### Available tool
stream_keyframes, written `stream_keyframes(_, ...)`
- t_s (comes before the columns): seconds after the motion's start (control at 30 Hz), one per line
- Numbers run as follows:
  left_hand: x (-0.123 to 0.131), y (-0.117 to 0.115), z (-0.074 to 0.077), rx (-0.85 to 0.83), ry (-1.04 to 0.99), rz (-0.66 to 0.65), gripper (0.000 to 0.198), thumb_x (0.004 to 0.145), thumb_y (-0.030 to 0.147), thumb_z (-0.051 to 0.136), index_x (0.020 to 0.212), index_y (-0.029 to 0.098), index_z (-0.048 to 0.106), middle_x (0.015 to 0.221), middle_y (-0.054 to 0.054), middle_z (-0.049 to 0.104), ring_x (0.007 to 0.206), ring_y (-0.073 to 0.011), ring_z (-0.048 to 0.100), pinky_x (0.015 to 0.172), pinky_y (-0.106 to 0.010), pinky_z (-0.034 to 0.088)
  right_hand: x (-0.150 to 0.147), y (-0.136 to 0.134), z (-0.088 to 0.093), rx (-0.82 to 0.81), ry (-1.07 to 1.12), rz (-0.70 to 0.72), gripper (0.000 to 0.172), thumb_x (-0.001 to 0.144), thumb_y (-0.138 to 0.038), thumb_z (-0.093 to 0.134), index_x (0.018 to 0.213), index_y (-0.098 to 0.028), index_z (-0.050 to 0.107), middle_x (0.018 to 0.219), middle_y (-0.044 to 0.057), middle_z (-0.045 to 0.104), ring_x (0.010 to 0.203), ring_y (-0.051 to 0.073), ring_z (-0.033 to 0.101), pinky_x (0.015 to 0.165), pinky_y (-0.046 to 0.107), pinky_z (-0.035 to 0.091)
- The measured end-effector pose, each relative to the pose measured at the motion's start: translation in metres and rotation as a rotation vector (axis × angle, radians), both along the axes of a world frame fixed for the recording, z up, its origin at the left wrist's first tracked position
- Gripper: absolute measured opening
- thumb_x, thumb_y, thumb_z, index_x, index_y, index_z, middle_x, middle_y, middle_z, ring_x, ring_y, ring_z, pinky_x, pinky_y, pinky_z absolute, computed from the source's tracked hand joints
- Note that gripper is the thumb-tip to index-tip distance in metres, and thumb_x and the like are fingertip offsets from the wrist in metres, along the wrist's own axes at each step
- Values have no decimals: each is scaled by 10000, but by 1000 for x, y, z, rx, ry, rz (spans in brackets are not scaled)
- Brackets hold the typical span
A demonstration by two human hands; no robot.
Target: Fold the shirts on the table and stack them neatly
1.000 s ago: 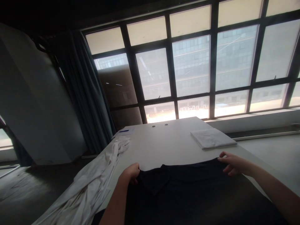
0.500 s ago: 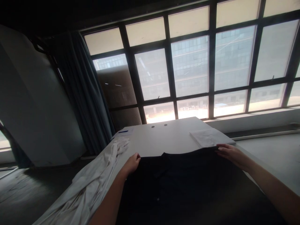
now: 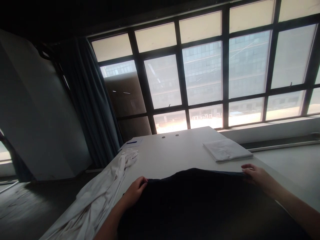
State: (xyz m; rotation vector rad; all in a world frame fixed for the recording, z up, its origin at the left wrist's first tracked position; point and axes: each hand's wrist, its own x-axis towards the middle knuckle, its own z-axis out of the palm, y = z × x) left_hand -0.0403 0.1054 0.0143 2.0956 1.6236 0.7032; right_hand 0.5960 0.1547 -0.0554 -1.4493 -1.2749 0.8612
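Since half a second ago, the left hand (image 3: 136,191) and right hand (image 3: 259,177) have both dropped lower in view, and the dark cloth's (image 3: 195,205) far edge now bulges up in the middle. Each hand's got a tight hold on one end of that edge, stretching it over the near part of the white table (image 3: 167,158), between a crumpled pale cloth (image 3: 100,196) on the left and a folded white cloth (image 3: 227,150) beyond the right hand.

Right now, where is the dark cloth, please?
In the head view, the dark cloth is at bottom centre, its far edge held between the left hand and the right hand.
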Motion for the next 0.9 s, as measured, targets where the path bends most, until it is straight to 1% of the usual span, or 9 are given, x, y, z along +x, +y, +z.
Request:
stream_keyframes(0.07, -2, -6, 0, -29, 87, -20, 159, 924, 350, 451, 926, 230, 555, 1124, -63, 687, 1068, -242, 620, 953, -322, 456, 6, -12, -12, -106, -36, 71, 296, 783, -464, 622, 959, -227, 643, 841, 91, 763, 816, 295, 746, 698, 383, 635)
stream_keyframes(0.13, -4, -11, -1, -60, 190, -30, 134, 919, 312, 452, 940, 233, 558, 1162, -59, 667, 1086, -230, 608, 964, -311, 446, 12, -23, -23, -127, -148, 116, 339, 797, -501, 596, 982, -223, 653, 894, 102, 769, 822, 295, 740, 674, 369, 617)
stream_keyframes(0.23, -5, -15, -4, -95, 302, -33, 102, 882, 253, 495, 929, 233, 583, 1101, -47, 652, 1017, -224, 613, 926, -314, 450, 12, -34, -34, -6, -432, 86, 343, 809, -496, 556, 986, -223, 664, 862, 91, 756, 793, 288, 725, 680, 370, 587)
stream_keyframes(0.33, 8, -22, -7, -86, 385, -4, 117, 800, 192, 576, 909, 226, 599, 1078, -58, 625, 1031, -258, 591, 965, -370, 421, 5, -39, -39, 161, -641, 81, 317, 825, -414, 526, 1036, -220, 661, 962, 101, 735, 901, 285, 711, 822, 387, 567)
stream_keyframes(0.4, 27, -27, -9, -27, 417, -1, 175, 791, 179, 596, 958, 231, 605, 1114, -65, 616, 1084, -274, 571, 1012, -405, 395, 0, -41, -41, 240, -711, 94, 329, 837, -364, 506, 1091, -214, 652, 1083, 121, 705, 1010, 289, 686, 930, 412, 536)
stream_keyframes(0.53, 77, -33, -19, 157, 352, -131, 263, 835, 198, 631, 1087, 268, 607, 1270, -56, 611, 1231, -264, 534, 1102, -407, 370, 0, -43, -47, 304, -764, 79, 355, 860, -320, 480, 1165, -207, 623, 1165, 137, 660, 1102, 300, 646, 1023, 464, 486)
stream_keyframes(0.63, 106, -31, -35, 215, 270, -199, 227, 850, 192, 655, 1063, 266, 623, 1331, -55, 607, 1289, -259, 519, 1131, -409, 378, 2, -44, -49, 323, -743, 12, 336, 867, -303, 456, 1146, -204, 615, 1158, 141, 657, 1102, 299, 642, 1018, 467, 491)
stream_keyframes(0.77, 116, -23, -53, 250, 205, -188, 161, 893, 187, 633, 1041, 253, 638, 1275, -64, 642, 1245, -255, 562, 1094, -419, 434, 1, -43, -50, 310, -715, -56, 309, 846, -278, 440, 1087, -212, 621, 1089, 121, 682, 1023, 279, 671, 939, 423, 539)
stream_keyframes(0.9, 116, -20, -57, 306, 279, -228, 194, 899, 151, 643, 1057, 261, 664, 1223, -47, 664, 1215, -261, 579, 1057, -426, 455, -1, -41, -53, 298, -741, -26, 314, 840, -264, 435, 1068, -223, 646, 1097, 105, 690, 1013, 264, 682, 933, 390, 545)
